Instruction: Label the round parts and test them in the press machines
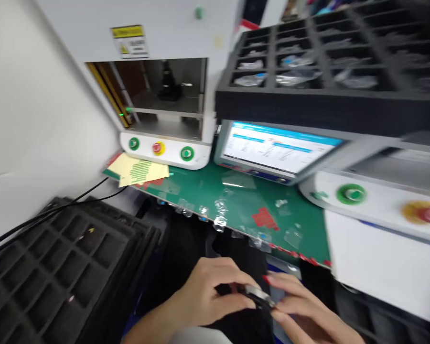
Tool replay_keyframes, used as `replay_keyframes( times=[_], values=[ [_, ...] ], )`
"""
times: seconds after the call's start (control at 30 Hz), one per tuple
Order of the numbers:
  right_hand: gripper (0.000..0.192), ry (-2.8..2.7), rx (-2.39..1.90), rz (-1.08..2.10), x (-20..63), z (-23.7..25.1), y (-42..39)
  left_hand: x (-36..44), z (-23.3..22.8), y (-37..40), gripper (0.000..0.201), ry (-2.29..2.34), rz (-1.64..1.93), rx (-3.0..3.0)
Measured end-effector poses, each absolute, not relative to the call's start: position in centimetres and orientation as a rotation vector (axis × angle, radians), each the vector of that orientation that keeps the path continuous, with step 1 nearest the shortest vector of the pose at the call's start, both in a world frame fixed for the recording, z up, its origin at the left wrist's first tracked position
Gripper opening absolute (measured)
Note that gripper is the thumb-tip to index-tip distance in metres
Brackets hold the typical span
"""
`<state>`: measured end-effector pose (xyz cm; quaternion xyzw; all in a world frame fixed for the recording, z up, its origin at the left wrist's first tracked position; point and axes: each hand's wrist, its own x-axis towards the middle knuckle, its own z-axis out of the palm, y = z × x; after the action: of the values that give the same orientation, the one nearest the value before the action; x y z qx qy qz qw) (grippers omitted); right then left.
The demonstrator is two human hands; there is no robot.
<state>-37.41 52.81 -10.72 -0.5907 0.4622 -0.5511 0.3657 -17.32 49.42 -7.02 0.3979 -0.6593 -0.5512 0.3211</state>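
Both my hands are low in the view, below the front edge of the green mat. My left hand curls around a small dark part with a metal edge, fingers closed on it. My right hand meets it from the right, fingertips pinching the same part. The part is blurred and partly hidden by my fingers.
A stack of black compartment trays lies at lower left. A white machine with an open chamber stands behind the mat, a screen beside it, another white machine at right. A black tray with bagged parts sits above. Clear film scraps litter the mat.
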Motion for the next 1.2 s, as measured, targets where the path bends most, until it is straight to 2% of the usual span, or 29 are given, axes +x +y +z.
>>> replay_keyframes(
  times=[0.07,0.17,0.37,0.57,0.7,0.83,1.0,1.2],
  values=[
    [0.013,1.087,-1.555,-1.347,-37.6,-9.4,52.1,-17.6,-7.4,49.1,0.02,-1.788,-1.493,1.005],
    [0.012,1.025,-1.544,-1.267,-38.4,-8.7,52.1,-18.1,-7.8,48.9,0.016,-1.846,-1.534,0.95],
    [0.006,1.157,-1.495,-1.125,-38.4,-9.9,54.6,-19.4,-8.4,48.7,0.009,-1.892,-1.311,0.879],
    [0.011,1.344,-1.722,-1.416,-37.1,-12.0,54.6,-20.5,-8.5,48.8,0.015,-1.879,-1.02,0.839],
    [0.014,1.369,-1.584,-1.656,-36.1,-12.4,54.2,-20.6,-8.5,48.9,0.016,-1.862,-1.041,0.848],
    [0.037,1.449,-1.474,-1.759,-36.0,-11.7,53.8,-20.5,-8.7,48.7,0.014,-1.845,-1.049,0.888],
    [0.017,1.421,-1.655,-1.698,-36.7,-10.9,53.5,-20.6,-9.0,48.5,0.01,-1.792,-1.161,0.873],
    [0.015,1.478,-1.876,-1.817,-36.7,-10.5,53.1,-20.7,-9.2,48.7,0.011,-1.824,-1.134,0.845]
  ],
)
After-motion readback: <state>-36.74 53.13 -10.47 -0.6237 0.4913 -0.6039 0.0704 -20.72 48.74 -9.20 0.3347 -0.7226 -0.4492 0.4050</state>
